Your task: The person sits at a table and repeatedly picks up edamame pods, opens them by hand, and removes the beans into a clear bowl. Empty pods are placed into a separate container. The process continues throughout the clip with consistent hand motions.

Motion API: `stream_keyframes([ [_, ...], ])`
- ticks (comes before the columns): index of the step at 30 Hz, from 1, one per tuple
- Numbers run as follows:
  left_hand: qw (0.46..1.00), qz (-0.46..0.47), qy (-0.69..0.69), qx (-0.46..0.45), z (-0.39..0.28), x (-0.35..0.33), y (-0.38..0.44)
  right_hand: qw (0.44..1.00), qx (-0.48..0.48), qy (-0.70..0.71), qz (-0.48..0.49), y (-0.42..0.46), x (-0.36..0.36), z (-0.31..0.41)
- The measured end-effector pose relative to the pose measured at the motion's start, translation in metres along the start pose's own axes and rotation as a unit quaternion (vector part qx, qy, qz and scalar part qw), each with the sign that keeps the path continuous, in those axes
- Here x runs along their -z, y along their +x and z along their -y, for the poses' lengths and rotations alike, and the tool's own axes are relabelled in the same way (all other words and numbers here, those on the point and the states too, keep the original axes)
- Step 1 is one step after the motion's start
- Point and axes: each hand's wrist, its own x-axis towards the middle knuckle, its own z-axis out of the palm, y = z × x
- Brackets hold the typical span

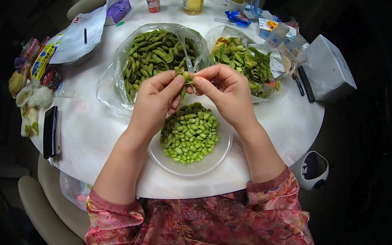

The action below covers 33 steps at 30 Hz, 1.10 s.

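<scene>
My left hand and my right hand meet above a clear plastic bowl, pinching one green soybean pod between their fingertips. A pale green bean shows at the split pod, between the two thumbs. Shelled green soybeans lie heaped in the bowl. Behind my left hand, a clear plastic bag holds many whole pods. Beyond my right hand, empty-looking pods and leaves are piled on a plastic-lined holder.
On the round marble-look table are a phone at left, papers with a pen at back left, a bottle of yellow liquid at the back, and plastic cups beside a white box at right.
</scene>
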Motion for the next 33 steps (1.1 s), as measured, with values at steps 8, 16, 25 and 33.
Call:
stream_keyframes([
  [8, 0.997, 0.014, -0.077, 0.025, -0.001, 0.006, 0.002, 1.0, -0.021, 0.013, -0.009, 0.0, -0.001, -0.006],
  [16, 0.999, -0.015, -0.036, 0.002, 0.0, 0.006, 0.002, 0.999, 0.019, 0.032, -0.006, -0.001, -0.001, -0.005],
  [25, 0.998, 0.029, 0.039, -0.033, -0.01, 0.006, -0.001, 0.996, -0.006, 0.068, 0.062, 0.003, 0.014, -0.004],
  [33, 0.995, 0.034, 0.089, -0.014, -0.013, 0.007, -0.001, 0.992, -0.025, 0.087, 0.085, 0.002, 0.012, -0.003],
])
